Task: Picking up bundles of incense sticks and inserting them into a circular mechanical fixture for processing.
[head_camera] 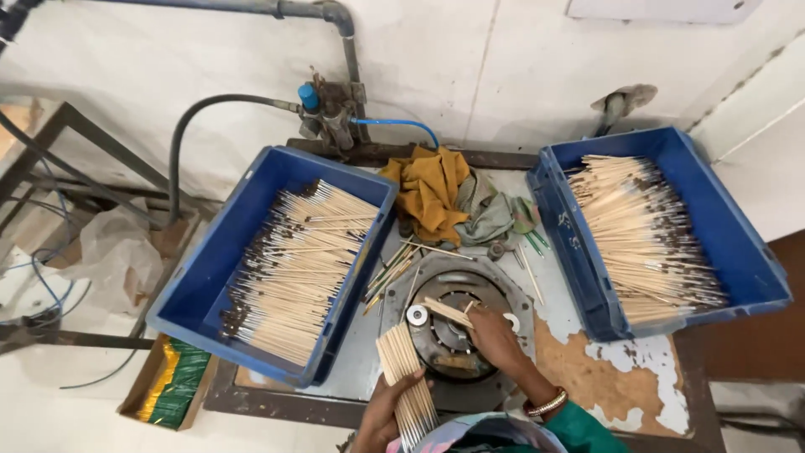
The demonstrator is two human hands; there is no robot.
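Our left hand (pixel 387 411) grips a bundle (pixel 406 377) of sticks. Our right hand (pixel 495 335) pinches a few sticks (pixel 444 311) over the round machine (pixel 457 323). We see two blue bins: left bin (pixel 197 285) and right bin (pixel 738 243), both full of sticks.

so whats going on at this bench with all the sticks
A person works at a round metal machine on a worn table. The left hand grips a bundle of thin wooden sticks at the near edge, while the right hand holds a few sticks over the machine's centre. Two blue crates, left crate and right crate, hold piles of dark-tipped sticks. Crumpled cloths lie behind the machine.
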